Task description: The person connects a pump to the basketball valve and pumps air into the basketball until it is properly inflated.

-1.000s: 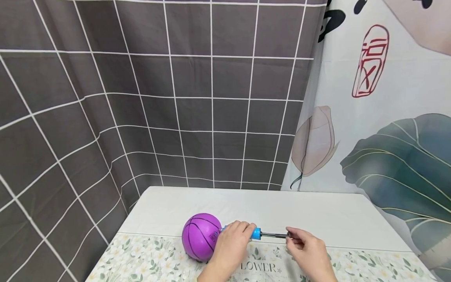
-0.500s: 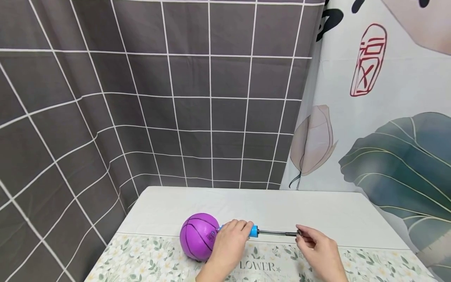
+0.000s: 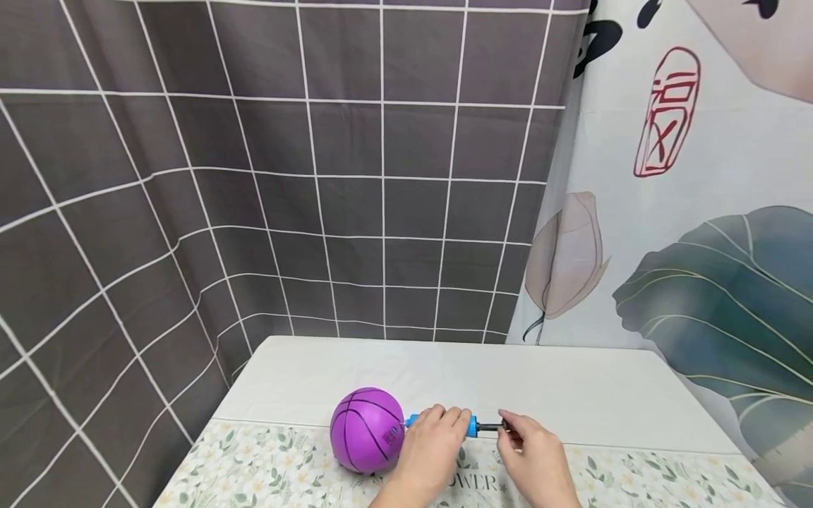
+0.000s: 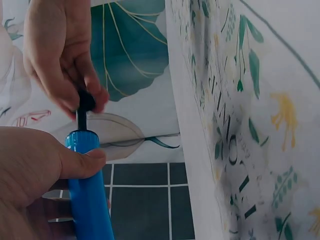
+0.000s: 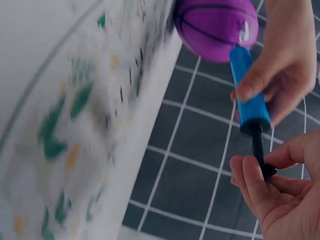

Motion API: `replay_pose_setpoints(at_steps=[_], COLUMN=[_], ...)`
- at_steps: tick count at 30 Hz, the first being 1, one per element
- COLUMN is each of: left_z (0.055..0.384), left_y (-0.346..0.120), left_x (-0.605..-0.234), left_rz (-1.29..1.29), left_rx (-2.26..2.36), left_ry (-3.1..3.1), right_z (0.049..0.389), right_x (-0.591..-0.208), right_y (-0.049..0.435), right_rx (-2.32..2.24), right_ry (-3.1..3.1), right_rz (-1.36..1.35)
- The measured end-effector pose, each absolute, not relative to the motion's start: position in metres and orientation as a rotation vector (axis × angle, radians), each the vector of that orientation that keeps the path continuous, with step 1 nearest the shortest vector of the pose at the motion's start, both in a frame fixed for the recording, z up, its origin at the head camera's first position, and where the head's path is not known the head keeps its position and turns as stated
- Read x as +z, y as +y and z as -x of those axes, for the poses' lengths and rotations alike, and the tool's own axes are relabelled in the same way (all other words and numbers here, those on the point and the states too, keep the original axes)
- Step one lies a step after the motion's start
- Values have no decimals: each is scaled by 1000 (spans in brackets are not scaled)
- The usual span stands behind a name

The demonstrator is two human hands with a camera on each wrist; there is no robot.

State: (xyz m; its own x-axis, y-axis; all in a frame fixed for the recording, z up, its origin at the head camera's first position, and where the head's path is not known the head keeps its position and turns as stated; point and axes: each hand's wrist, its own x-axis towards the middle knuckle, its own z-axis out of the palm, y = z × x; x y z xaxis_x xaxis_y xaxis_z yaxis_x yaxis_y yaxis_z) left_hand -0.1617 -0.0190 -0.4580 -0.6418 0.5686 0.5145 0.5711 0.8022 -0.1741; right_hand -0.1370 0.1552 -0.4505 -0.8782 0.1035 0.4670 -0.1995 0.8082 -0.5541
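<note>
A purple ball with black basketball lines rests on the table. Against its right side is the tip of a blue hand pump, lying roughly level. My left hand grips the pump's barrel, thumb along one side in the left wrist view. With thumb and fingertips, my right hand pinches the black handle at the pump's right end. A short length of black rod shows between barrel and handle. The fingers beneath the barrel are partly hidden in the head view.
The table has a white back part and a flower-printed cover in front, with lettering near the hands. Dark grey cloth with a white grid hangs behind and left. A white curtain with leaf prints hangs at right.
My right hand first drew the handle out to the right, lengthening the exposed rod, then pushed it back left toward the barrel. The left hand still holds the pump by the ball.
</note>
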Motion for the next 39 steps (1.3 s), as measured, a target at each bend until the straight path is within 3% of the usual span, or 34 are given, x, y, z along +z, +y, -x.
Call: replay_pose_setpoints(at_steps=[11,27,39], left_z=[164,169,169], left_y=[-29,-41,-38], left_x=[-459,-457,-455], left_rz=[891,768,764], left_rx=[-187,-232,-156], left_ry=[-2461,-2483,-2440], right_z=[134,133,134], right_x=[-448,-442,-445], right_y=[157,210,190], right_rx=[1079,1008,892], right_ry=[-2634,-2666,-2532], right_rz=[-41,182,85])
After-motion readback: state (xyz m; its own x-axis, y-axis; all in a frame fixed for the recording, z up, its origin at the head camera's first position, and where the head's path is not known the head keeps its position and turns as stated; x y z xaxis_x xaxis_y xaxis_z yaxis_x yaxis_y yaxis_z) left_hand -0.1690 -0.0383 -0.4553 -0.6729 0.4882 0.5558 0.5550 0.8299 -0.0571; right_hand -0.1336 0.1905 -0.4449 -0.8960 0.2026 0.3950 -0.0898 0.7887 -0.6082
